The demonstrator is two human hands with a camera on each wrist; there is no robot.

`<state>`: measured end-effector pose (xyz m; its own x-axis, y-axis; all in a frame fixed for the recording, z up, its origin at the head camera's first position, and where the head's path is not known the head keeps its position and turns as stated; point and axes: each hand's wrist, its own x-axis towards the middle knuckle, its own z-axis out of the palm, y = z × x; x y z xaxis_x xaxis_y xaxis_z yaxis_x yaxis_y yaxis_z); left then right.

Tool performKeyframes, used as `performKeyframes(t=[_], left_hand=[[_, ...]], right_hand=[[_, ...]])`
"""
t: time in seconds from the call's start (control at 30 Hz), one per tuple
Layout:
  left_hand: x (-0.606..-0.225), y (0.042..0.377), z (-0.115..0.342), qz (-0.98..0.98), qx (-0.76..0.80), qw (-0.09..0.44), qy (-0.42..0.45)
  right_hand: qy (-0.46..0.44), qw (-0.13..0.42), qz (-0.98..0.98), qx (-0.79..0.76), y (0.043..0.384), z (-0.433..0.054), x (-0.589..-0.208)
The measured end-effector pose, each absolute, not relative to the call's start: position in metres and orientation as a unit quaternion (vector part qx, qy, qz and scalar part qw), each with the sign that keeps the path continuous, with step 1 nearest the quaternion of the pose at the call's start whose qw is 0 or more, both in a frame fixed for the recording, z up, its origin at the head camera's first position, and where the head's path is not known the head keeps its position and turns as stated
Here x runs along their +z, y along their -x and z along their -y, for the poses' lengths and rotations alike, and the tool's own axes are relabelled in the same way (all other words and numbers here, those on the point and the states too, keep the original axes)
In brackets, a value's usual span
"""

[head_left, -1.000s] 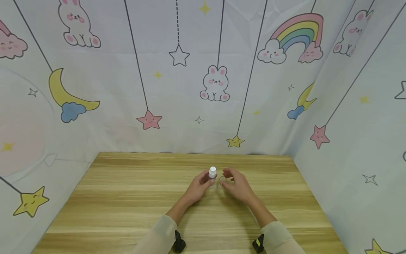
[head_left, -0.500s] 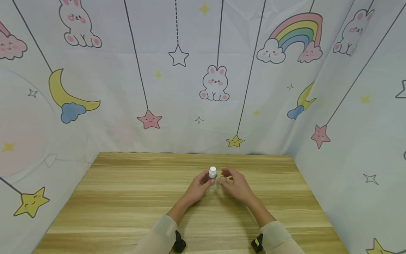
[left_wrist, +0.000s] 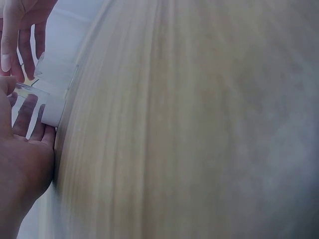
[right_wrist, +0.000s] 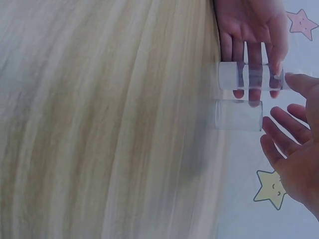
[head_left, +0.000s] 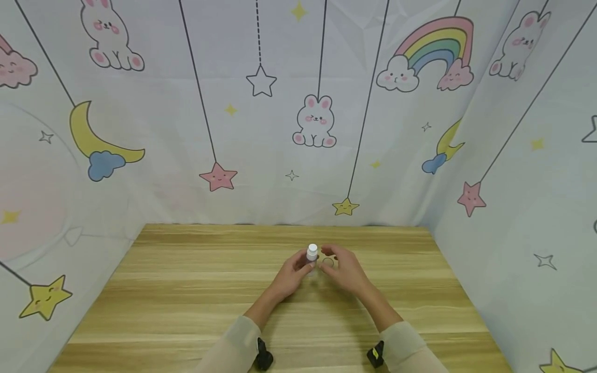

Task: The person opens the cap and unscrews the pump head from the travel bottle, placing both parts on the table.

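Observation:
My left hand (head_left: 290,275) grips a small clear bottle (right_wrist: 249,76) with a white top, seen upright in the head view. In the right wrist view a white band shows at the bottle's lower end. Close beside it stands a clear, straight-sided glass (right_wrist: 238,115), of which the head view shows little more than the rim. Around and above this glass, my right hand (head_left: 347,268) keeps its fingers loosely bent and apart, with the thumb near the bottle's top. Whether a right fingertip touches the bottle or glass, I cannot tell.
The wood-grain table (head_left: 196,290) lies under both hands. A pale cloth (head_left: 177,197) printed with rabbits, stars and moons hangs at the back and both sides. Each sleeve cuff carries a small black device (head_left: 264,356).
My right hand has shifted slightly left, closer to the bottle. My left hand and the bottle keep nearly the same place.

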<state>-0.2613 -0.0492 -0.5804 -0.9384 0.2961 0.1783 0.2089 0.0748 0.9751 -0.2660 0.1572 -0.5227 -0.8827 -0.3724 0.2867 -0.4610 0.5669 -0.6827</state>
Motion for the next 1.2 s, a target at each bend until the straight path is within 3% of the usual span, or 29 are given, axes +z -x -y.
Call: performKeyframes(t=[1.2], left_hand=[[-0.578,0.258,0.049,-0.729,0.658,0.028,-0.186]], right_hand=[[-0.285,0.077,0.874,0.386,0.272,-0.139,-0.511]])
